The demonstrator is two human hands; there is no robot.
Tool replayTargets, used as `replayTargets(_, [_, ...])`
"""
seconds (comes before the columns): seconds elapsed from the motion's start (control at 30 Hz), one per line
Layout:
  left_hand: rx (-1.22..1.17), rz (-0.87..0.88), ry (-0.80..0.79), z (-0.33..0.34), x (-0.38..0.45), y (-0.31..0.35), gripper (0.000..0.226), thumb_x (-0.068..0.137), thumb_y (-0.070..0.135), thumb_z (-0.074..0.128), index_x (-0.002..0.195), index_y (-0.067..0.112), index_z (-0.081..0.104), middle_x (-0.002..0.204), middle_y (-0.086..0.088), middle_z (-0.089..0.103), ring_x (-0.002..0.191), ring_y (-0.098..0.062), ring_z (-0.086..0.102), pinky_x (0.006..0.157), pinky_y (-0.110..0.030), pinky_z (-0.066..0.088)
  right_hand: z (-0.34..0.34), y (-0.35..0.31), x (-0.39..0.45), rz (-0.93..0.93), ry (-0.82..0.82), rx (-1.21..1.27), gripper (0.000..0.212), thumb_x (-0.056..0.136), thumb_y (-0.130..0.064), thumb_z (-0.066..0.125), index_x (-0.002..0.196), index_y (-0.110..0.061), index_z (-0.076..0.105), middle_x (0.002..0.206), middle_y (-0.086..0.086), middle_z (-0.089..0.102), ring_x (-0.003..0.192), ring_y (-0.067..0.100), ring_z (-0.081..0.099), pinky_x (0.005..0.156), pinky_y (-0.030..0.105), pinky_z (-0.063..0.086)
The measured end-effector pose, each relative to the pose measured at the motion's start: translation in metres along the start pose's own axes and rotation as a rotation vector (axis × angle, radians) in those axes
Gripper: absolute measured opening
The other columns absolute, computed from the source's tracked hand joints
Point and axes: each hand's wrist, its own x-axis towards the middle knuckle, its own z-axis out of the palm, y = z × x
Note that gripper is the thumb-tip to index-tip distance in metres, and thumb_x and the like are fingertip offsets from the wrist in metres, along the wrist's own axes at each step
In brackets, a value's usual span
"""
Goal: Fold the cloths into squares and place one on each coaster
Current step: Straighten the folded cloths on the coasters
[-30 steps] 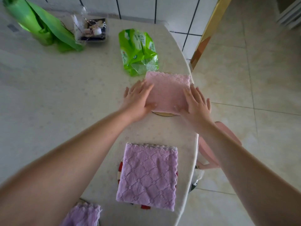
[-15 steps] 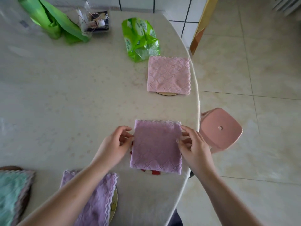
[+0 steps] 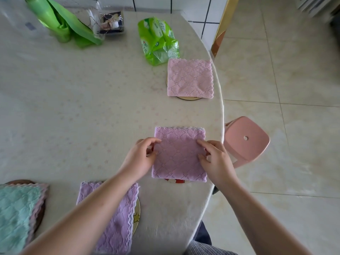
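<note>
The step in hand looks like squaring up the folded lilac quilted cloth (image 3: 179, 155) on its round red-and-white coaster (image 3: 175, 180), which peeks out at the near edge. The left hand (image 3: 140, 157) pinches the cloth's left edge with curled fingers; the right hand (image 3: 214, 159) pinches the right edge likewise. Next, likely, let go and turn to another cloth. A pink folded cloth (image 3: 190, 79) already covers a pale coaster (image 3: 187, 98) farther along. The cream patterned worktop (image 3: 73, 107) curves beside a beige tiled floor (image 3: 294, 80) with a pink plastic stool (image 3: 245, 140).

The cream table (image 3: 73, 107) carries coasters topped with folded cloths and green packets (image 3: 158, 39).
</note>
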Motion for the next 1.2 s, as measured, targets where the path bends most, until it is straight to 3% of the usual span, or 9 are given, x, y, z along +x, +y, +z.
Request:
replayTargets(0.17, [-0.026, -0.019, 0.012, -0.002, -0.006, -0.002, 0.032, 0.087, 0.007, 0.058, 0.109, 0.030, 0.059, 0.110, -0.001, 0.052, 0.083, -0.012, 0.059, 0.089, -0.033, 0.049, 0.003, 0.003, 0.000, -0.006, 0.003, 0.001, 0.045, 0.083, -0.007, 0.061, 0.125, -0.022, 0.057, 0.107, -0.010, 0.043, 0.079, 0.006, 0.049, 0.070, 0.003, 0.033])
replayTargets(0.3, [0.337, 0.208, 0.155, -0.002, -0.014, 0.003, 0.038, 0.084, 0.007, 0.059, 0.120, 0.018, 0.059, 0.117, -0.002, 0.049, 0.105, -0.016, 0.050, 0.088, -0.029, 0.040, 0.006, 0.002, -0.004, -0.118, 0.139, -0.103, 0.042, 0.079, -0.003, 0.065, 0.119, -0.016, 0.062, 0.124, 0.003, 0.052, 0.101, 0.020, 0.053, 0.086, 0.022, 0.038])
replayTargets(0.43, [0.634, 0.470, 0.042, 0.002, -0.017, 0.000, 0.048, 0.085, 0.029, 0.039, 0.129, 0.014, 0.051, 0.137, -0.005, 0.046, 0.129, -0.022, 0.039, 0.102, -0.044, 0.034, 0.012, 0.000, -0.008, -0.305, 0.065, -0.327, 0.043, 0.082, -0.024, 0.052, 0.125, -0.018, 0.056, 0.144, 0.005, 0.039, 0.135, 0.022, 0.027, 0.109, 0.043, 0.023])
replayTargets(0.53, [0.781, 0.424, -0.113, 0.008, -0.012, -0.007, 0.067, 0.087, 0.053, 0.024, 0.144, 0.017, 0.030, 0.154, -0.001, 0.020, 0.142, -0.016, 0.012, 0.112, -0.052, 0.014, 0.015, 0.008, -0.006, -0.263, -0.085, -0.527, 0.061, 0.088, -0.054, 0.028, 0.144, -0.030, 0.025, 0.157, -0.004, 0.007, 0.143, 0.016, -0.002, 0.113, 0.051, -0.005])
replayTargets(0.7, [0.916, 0.352, -0.270, 0.002, -0.003, -0.005, 0.080, 0.079, 0.068, 0.006, 0.147, 0.027, -0.005, 0.152, 0.011, -0.020, 0.139, -0.008, -0.019, 0.114, -0.053, -0.004, 0.015, 0.014, 0.000, -0.243, -0.144, -0.679, 0.068, 0.087, -0.064, 0.014, 0.147, -0.035, 0.001, 0.157, -0.007, -0.005, 0.143, 0.015, -0.012, 0.113, 0.056, -0.007])
replayTargets(0.83, [0.658, 0.331, -0.203, -0.018, -0.011, -0.009, 0.067, 0.090, 0.046, 0.048, 0.146, 0.023, 0.021, 0.156, 0.004, 0.010, 0.144, -0.016, 0.005, 0.117, -0.046, 0.006, 0.011, 0.000, -0.008, -0.230, -0.101, -0.613, 0.067, 0.088, -0.060, 0.033, 0.145, -0.031, 0.014, 0.157, -0.004, -0.002, 0.143, 0.016, -0.008, 0.113, 0.055, -0.009])
replayTargets(0.97, [0.222, 0.254, 0.112, -0.060, -0.047, -0.044, 0.042, 0.083, 0.023, 0.062, 0.122, 0.008, 0.057, 0.124, -0.010, 0.058, 0.116, -0.022, 0.051, 0.102, -0.026, 0.033, 0.027, -0.022, -0.042, -0.257, 0.043, -0.411, 0.060, 0.088, -0.056, 0.037, 0.139, -0.025, 0.035, 0.154, -0.001, 0.019, 0.143, 0.016, 0.006, 0.114, 0.051, 0.000])
replayTargets(1.1, [0.134, 0.105, 0.204, -0.098, -0.090, -0.091, 0.028, 0.084, 0.005, 0.063, 0.111, 0.010, 0.063, 0.107, -0.006, 0.063, 0.095, -0.018, 0.059, 0.085, -0.029, 0.044, 0.066, -0.050, -0.083, -0.239, 0.099, -0.215, 0.055, 0.080, -0.046, 0.045, 0.128, -0.020, 0.053, 0.137, 0.002, 0.048, 0.130, 0.023, 0.038, 0.108, 0.043, 0.029])
replayTargets(1.2, [0.054, 0.007, 0.213, -0.115, -0.115, -0.119, 0.025, 0.084, 0.005, 0.062, 0.106, 0.015, 0.063, 0.100, -0.003, 0.066, 0.086, -0.014, 0.062, 0.081, -0.031, 0.050, 0.093, -0.070, -0.108, -0.091, 0.025, 0.010, 0.039, 0.085, -0.030, 0.058, 0.123, -0.020, 0.057, 0.121, -0.005, 0.057, 0.105, 0.011, 0.055, 0.091, 0.026, 0.044])
